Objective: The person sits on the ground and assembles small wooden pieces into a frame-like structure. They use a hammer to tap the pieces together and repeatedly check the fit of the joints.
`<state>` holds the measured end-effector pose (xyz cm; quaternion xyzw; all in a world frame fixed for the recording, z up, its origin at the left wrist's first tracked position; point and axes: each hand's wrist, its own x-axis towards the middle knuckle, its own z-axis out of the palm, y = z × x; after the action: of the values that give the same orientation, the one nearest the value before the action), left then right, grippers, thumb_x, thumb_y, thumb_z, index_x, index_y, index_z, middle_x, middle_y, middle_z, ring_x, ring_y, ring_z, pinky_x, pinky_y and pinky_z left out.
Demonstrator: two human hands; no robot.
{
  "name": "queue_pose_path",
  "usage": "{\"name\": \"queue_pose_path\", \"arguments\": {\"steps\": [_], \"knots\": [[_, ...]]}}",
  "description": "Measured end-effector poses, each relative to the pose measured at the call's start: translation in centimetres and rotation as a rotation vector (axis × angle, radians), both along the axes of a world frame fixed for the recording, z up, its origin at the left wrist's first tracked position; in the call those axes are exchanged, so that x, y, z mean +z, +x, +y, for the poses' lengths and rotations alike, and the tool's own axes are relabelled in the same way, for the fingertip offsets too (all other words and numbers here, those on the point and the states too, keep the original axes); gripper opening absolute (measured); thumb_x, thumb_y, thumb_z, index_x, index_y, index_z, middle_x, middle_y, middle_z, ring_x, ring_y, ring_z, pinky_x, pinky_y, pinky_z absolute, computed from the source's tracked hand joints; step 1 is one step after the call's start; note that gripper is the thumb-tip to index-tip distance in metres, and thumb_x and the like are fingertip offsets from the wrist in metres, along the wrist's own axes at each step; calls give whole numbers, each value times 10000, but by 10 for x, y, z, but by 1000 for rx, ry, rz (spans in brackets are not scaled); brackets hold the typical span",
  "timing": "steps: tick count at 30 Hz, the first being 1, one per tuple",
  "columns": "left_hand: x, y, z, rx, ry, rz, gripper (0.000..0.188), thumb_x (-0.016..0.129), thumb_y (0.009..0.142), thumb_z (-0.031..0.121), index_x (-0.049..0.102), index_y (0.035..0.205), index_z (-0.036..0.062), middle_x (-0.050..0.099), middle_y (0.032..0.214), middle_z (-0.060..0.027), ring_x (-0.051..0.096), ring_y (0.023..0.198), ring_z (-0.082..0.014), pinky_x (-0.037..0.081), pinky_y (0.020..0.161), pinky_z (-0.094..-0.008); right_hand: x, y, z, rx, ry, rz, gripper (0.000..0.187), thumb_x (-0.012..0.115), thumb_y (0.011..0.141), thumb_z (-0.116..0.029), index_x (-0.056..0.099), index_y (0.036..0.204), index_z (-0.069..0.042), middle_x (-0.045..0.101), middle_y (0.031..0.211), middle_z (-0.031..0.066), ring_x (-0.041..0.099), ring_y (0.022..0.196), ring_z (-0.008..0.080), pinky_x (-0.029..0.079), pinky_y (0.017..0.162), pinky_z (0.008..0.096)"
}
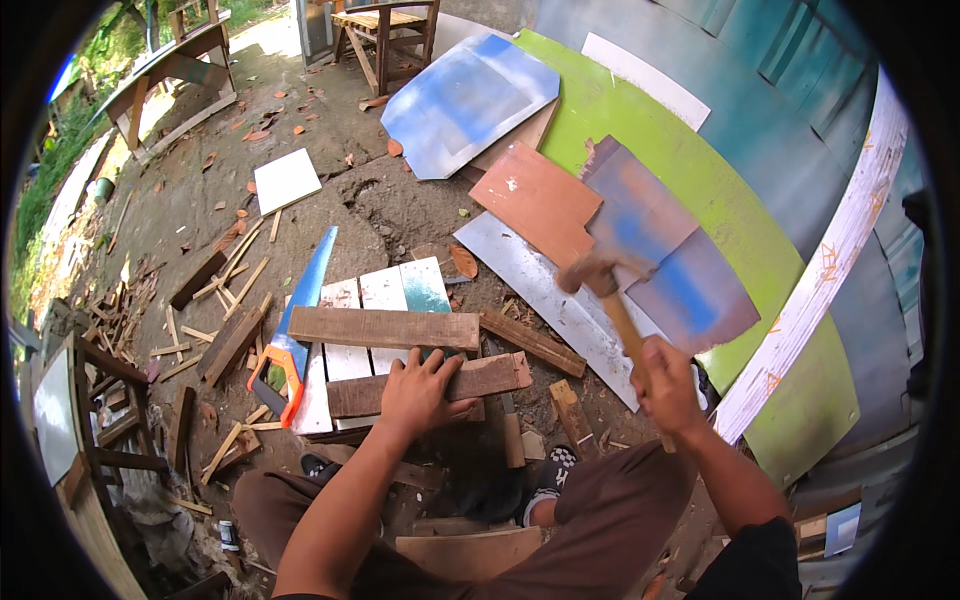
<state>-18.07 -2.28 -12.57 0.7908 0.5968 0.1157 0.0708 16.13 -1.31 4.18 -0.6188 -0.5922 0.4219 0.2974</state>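
Observation:
My right hand (pixel 668 392) is closed round the wooden handle of a claw hammer (pixel 622 318), held up at the right with its head blurred by motion. Spread over a short wooden block (pixel 355 397), my left hand (pixel 420 392) presses it down with the fingers apart. That block lies across a low surface of white slats (pixel 345 362). A second wooden block (pixel 385 328) lies beyond it, roughly parallel. At their left a handsaw (pixel 312 290) with an orange-and-black handle rests against the slats. No nail can be made out.
Wood offcuts (pixel 232 345) litter the ground at the left. Painted boards, one blue and white (pixel 470 100) and one brown (pixel 535 200), lean by a green panel (pixel 690 170) at the right. A long white plank (pixel 820 280) slants past them. A wooden chair (pixel 385 45) stands behind.

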Motion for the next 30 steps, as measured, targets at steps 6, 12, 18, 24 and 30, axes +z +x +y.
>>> {"name": "queue_pose_path", "arguments": {"steps": [6,12,18,24,30], "knots": [[-3,-1,2,-5,-5,10,757,778,823,687,665,1392,201,652,1261,-49,590,1208,-314,519,935,-496,32,-8,19,-93,376,627,600,300,1171,-555,558,1164,-13,446,643,3,386,439,72,340,399,242],[0,4,3,18,-19,16,755,777,832,676,666,1386,175,652,1255,-54,593,1205,-317,516,928,-503,-82,-21,-31,192,66,-543,357,462,1151,-316,636,1106,-8,603,655,301,668,660,505,476,621,562],[5,8,2,19,-32,15,776,759,845,712,677,1373,149,652,1250,-67,592,1206,-316,510,976,-500,-9,-4,-9,25,50,-118,555,550,1116,-539,703,1077,-7,582,667,28,534,620,110,445,577,350],[-2,6,1,19,8,8,750,762,838,709,699,1334,150,656,1237,-53,599,1179,-314,517,942,-506,76,-17,14,-128,594,100,405,721,1056,-146,642,1404,46,502,635,-85,407,548,-3,329,532,240],[-1,4,1,6,-6,0,747,760,850,693,678,1369,162,651,1265,-69,594,1200,-331,512,956,-514,-59,-21,-16,308,304,-630,321,669,939,-55,708,1241,45,714,727,201,723,657,283,556,632,438]]}}
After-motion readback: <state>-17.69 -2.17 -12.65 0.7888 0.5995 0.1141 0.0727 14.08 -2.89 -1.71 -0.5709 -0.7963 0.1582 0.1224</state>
